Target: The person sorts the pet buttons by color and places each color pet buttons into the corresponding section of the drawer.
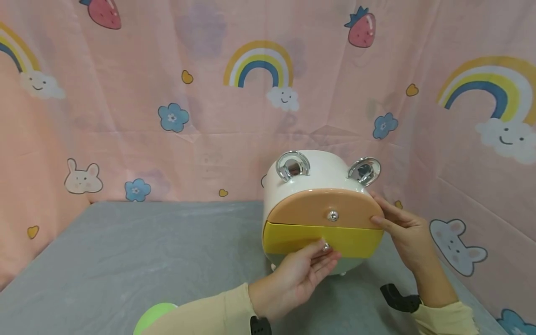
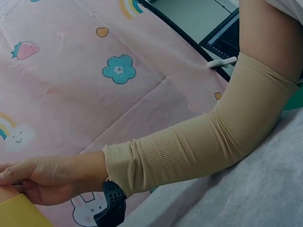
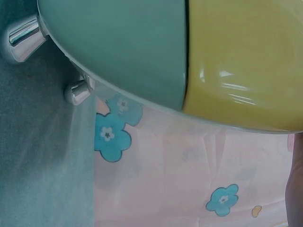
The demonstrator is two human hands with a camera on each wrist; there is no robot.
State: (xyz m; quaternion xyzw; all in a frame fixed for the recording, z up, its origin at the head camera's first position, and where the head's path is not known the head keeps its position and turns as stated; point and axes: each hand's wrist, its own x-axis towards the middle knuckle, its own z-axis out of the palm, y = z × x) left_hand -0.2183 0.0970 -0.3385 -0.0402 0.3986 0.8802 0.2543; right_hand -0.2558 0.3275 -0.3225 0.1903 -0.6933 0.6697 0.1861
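A small rounded drawer cabinet (image 1: 324, 165) with a white shell stands on the table, its front split into an orange drawer (image 1: 301, 207), a yellow drawer (image 1: 289, 237) and a green drawer (image 1: 349, 265). At the yellow drawer's silver knob (image 1: 326, 247), my left hand (image 1: 299, 274) pinches with thumb and fingers, palm turned up. My right hand (image 1: 404, 232) grips the cabinet's right edge, thumb on the front and fingers along the side. In the left wrist view, the right hand (image 2: 52, 177) shows beside the yellow drawer's corner (image 2: 21, 215). The right wrist view shows the green drawer (image 3: 118, 52) close up.
Two shiny silver ear-shaped pieces (image 1: 365, 171) top the cabinet, and short metal legs (image 3: 78, 92) hold it up. A light green round object (image 1: 152, 316) lies partly behind my left sleeve. The grey-covered table (image 1: 167, 251) meets a pink patterned cloth (image 1: 209, 153) behind.
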